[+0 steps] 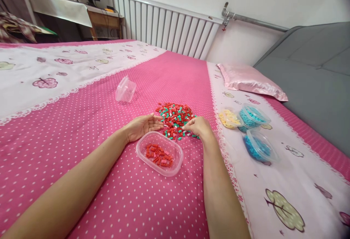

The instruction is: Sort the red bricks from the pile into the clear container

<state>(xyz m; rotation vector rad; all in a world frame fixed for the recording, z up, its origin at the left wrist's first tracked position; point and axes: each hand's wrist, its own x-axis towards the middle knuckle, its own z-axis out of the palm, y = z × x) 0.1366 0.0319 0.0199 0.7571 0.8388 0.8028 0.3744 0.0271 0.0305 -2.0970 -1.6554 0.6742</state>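
Note:
A heap of small red, green and white bricks (175, 116) lies on the pink dotted bedspread. My left hand (143, 125) rests palm up at the heap's left edge, fingers stretched out, nothing seen in it. My right hand (198, 126) sits at the heap's right edge, fingers pinched together on small pieces I cannot make out. Just below both hands stands a clear oval tub (175, 151) holding several red bricks (158, 155).
An empty clear tub (125, 89) lies tipped over farther back. To the right stand tubs of yellow pieces (229, 118) and blue pieces (253, 117), with another blue one (259, 147) nearer. A pink pillow (250, 80), grey headboard (314, 71) and radiator (169, 26) lie beyond.

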